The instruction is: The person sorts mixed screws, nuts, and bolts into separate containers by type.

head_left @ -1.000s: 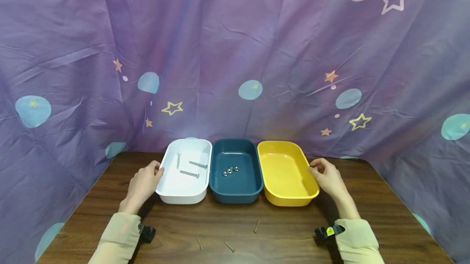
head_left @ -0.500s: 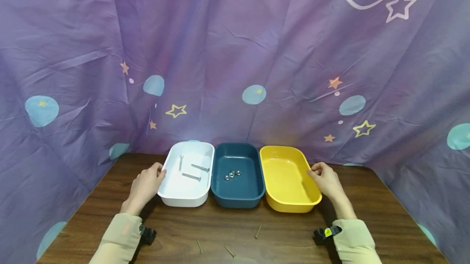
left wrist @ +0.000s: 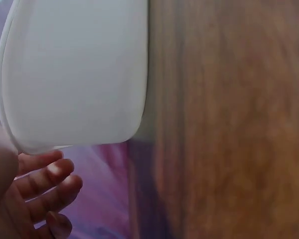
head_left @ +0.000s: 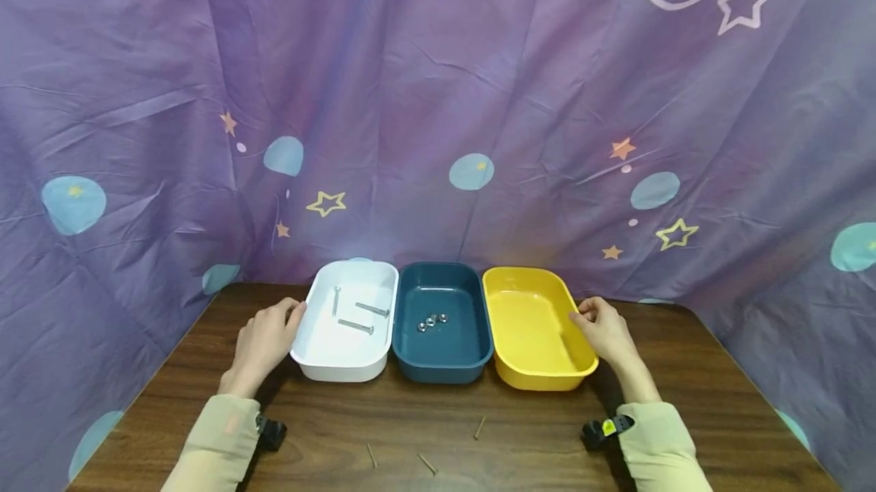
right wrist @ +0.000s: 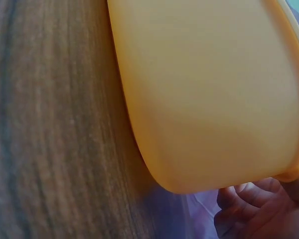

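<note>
My left hand (head_left: 263, 340) holds the left rim of a white tray (head_left: 342, 372), thumb over the edge and fingers against the outer wall. Three silver bolts (head_left: 356, 326) lie in that tray. At the other end of the row, my right hand (head_left: 609, 334) pinches the right rim of a yellow tray (head_left: 537, 381), its thumb inside and the other fingers outside. Between them stands a dark teal tray (head_left: 441, 373) with several shiny nuts (head_left: 431, 322). Both wrist views show the tray walls close up, the white tray (left wrist: 79, 74) and the yellow tray (right wrist: 209, 99), with fingers curled below the rims.
Three thin brass-coloured screws lie apart on the wooden table (head_left: 328, 423) in front of the trays: a left screw (head_left: 372, 455), a middle screw (head_left: 427, 464) and a right screw (head_left: 480, 427). A purple patterned cloth (head_left: 424, 112) hangs directly behind the trays.
The head view has shifted slightly. Both hands stay at the outer rims, and the trays and their contents keep their places.
</note>
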### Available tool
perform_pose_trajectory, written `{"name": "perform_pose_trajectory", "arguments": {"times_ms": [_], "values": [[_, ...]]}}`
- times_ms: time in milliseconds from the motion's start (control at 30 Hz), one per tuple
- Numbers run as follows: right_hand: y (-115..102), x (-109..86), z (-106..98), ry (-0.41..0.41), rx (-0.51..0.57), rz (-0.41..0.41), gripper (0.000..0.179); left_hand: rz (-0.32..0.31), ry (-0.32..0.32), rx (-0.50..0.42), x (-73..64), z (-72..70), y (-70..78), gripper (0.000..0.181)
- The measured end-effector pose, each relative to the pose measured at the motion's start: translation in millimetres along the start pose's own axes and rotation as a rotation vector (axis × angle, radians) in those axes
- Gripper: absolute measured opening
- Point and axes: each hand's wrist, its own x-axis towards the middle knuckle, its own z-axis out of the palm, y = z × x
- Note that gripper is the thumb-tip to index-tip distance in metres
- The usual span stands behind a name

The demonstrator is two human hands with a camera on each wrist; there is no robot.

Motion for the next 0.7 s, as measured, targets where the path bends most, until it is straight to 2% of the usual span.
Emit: {"name": "perform_pose_trajectory", "arguments": {"times_ms": [200,333,400,500,700], "values": [[-5.1,4.1,0.4,-0.019,-0.003,-0.013,0.022,0.015,0.089,-0.026,-3.5,-11.0,4.6,0.03],[-8.0,7.0,0.5,-0.038,-0.003,-0.014,0.023,0.062,0.165,-0.068,-6.7,-18.8,17.0,0.025],[-8.6,8.3,0.1,-0.042,-0.003,-0.016,0.024,0.092,0.181,-0.087,-8.2,-23.6,26.7,0.024],[-8.3,7.8,-1.8,-0.051,0.001,-0.007,0.026,0.133,0.145,-0.103,-11.3,-29.6,43.3,0.022],[-2.4,1.1,-3.4,-0.096,0.001,0.038,0.031,0.204,-0.06,-0.145,-26.1,-34.3,74.1,0.019]]}}
